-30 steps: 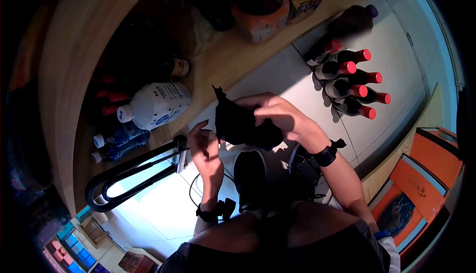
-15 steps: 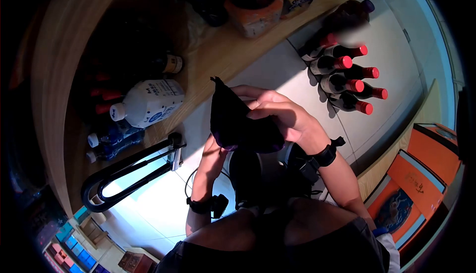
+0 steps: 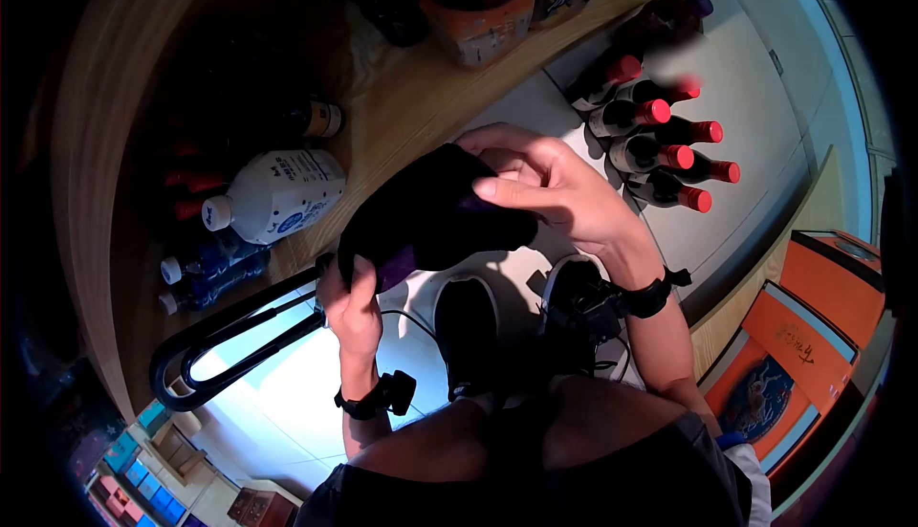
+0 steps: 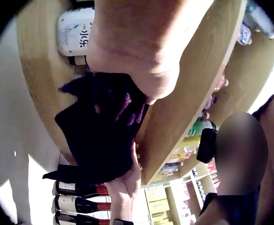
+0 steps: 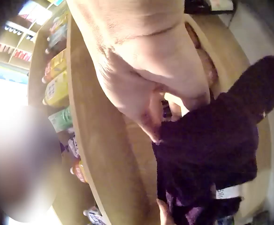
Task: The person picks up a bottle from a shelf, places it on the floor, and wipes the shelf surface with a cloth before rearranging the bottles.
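Note:
A dark cloth (image 3: 426, 207), black with purple patches and a fuzzy, towel-like surface, is stretched between my two hands above the floor. My left hand (image 3: 350, 305) grips its lower left end, thumb on top. At the opposite end my right hand (image 3: 564, 187) pinches it between thumb and fingers. The left wrist view shows the cloth (image 4: 97, 133) hanging in folds, with a ragged strip at its far side. Seen from the right wrist, the cloth (image 5: 207, 140) drapes down from the right fingertips, and its folds hide part of the left hand.
Several wine bottles (image 3: 650, 156) with red tops stand on the tiled floor at the right. A wooden shelf (image 3: 382, 125) curves along the left and front, bearing a white bottle (image 3: 287, 197) and an orange-labelled bottle (image 3: 478, 25). Orange boxes (image 3: 794, 350) sit at the right.
My left hand has moved left and taken hold of the cloth's end. The bunched, hanging cloth is now spread wider between both hands, showing more purple.

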Demonstrator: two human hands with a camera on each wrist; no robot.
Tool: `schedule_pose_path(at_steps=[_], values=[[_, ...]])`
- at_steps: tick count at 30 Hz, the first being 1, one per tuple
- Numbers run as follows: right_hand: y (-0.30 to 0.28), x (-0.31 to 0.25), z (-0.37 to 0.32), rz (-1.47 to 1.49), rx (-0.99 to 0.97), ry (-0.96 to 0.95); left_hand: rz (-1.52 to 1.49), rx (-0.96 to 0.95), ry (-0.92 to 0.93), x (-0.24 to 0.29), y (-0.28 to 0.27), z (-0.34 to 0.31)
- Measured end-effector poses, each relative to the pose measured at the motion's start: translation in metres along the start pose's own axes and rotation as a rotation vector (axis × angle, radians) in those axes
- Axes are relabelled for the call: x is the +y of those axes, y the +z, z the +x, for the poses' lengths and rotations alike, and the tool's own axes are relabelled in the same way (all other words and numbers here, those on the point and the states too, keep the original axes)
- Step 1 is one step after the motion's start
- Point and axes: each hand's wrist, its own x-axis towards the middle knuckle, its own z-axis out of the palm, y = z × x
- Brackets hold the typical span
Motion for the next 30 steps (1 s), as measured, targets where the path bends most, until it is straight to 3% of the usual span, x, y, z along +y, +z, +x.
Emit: schedule_pose_path(at_steps=[3,7,8,9,12,13,15,18,22,25,26,28,29,30], values=[[-0.001,0.001,-0.002,-0.202,0.081,0.013,0.175,0.052,0.086,-0.001,0.002,0.0],[0.013,0.002,-0.004,-0.456,0.248,-0.273,0.343,0.068,0.071,0.015,0.007,0.005],[0.014,0.001,-0.004,-0.529,0.276,-0.399,0.424,0.087,0.151,0.02,0.008,0.007],[0.015,0.0,-0.005,-0.528,0.277,-0.399,0.505,0.106,0.231,0.023,0.009,0.008],[0.019,-0.007,-0.008,-0.676,0.298,-0.552,0.726,0.096,0.286,0.029,0.002,0.008],[0.024,-0.013,-0.011,-0.723,0.332,-0.542,0.727,0.096,0.286,0.033,0.001,0.008],[0.028,-0.014,-0.01,-0.767,0.366,-0.531,0.463,0.029,-0.008,0.04,0.002,0.006],[0.03,-0.008,-0.008,-0.722,0.399,-0.609,0.317,0.048,0.007,0.036,0.009,0.006],[0.031,-0.008,-0.015,-0.757,0.279,-0.52,0.615,0.036,0.182,0.026,0.01,0.009],[0.029,-0.015,-0.021,-0.724,0.16,-0.433,0.362,0.09,-0.122,0.022,0.013,0.009],[0.028,-0.013,-0.021,-0.695,0.032,-0.433,0.362,0.09,-0.121,0.02,0.014,0.01],[0.024,-0.008,-0.023,-0.653,-0.185,-0.379,-0.019,0.169,-0.221,0.016,0.02,0.011],[0.026,0.001,-0.023,-0.653,-0.186,-0.38,-0.019,0.169,-0.221,0.017,0.021,0.013],[0.029,0.012,-0.022,-0.693,-0.262,-0.491,-0.104,0.11,-0.218,0.022,0.024,0.015]])
